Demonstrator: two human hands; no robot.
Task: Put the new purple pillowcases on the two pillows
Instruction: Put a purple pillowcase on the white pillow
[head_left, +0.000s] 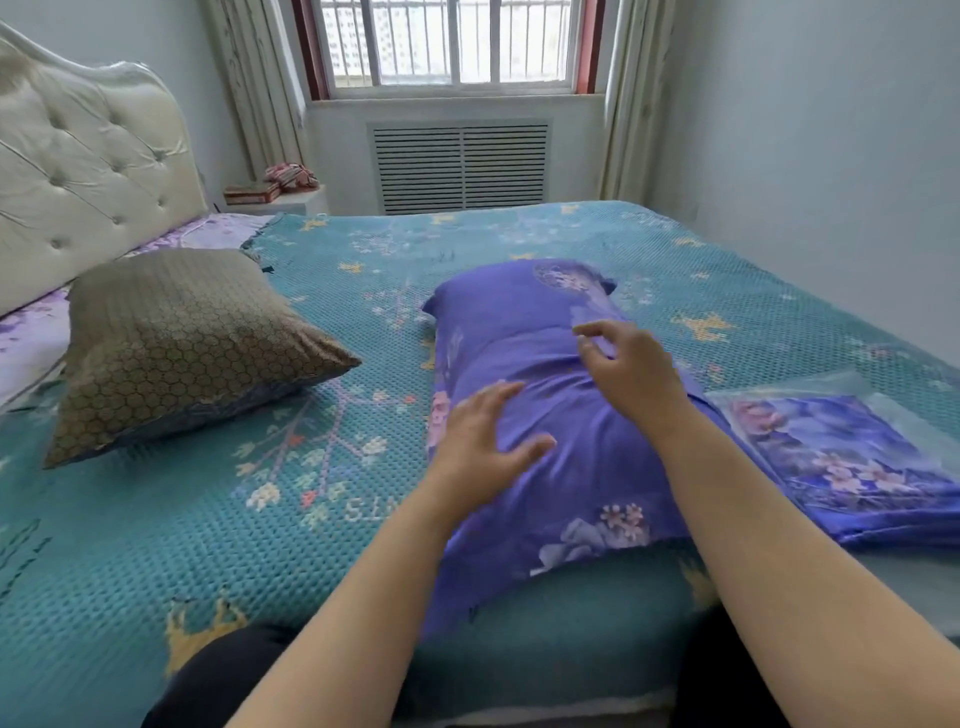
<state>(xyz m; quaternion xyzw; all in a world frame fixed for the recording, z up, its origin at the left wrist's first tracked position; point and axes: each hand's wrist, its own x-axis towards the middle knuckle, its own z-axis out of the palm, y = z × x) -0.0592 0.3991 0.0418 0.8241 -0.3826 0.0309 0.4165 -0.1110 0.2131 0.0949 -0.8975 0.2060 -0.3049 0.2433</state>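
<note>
A pillow in a purple floral pillowcase (550, 410) lies lengthwise on the teal bedspread in front of me. My left hand (483, 441) hovers over its middle, fingers spread, holding nothing. My right hand (631, 369) is above the pillow's right side, fingers apart and empty. A second pillow (176, 348) in a brown honeycomb-pattern cover rests to the left near the headboard. A folded purple pillowcase in a clear plastic bag (852, 452) lies at the right of the bed.
The teal patterned bedspread (260, 519) covers the bed. A tufted cream headboard (78, 171) stands at the left. A nightstand with a box and cloth (275, 189) is at the far left corner, below a window with a radiator grille (460, 166).
</note>
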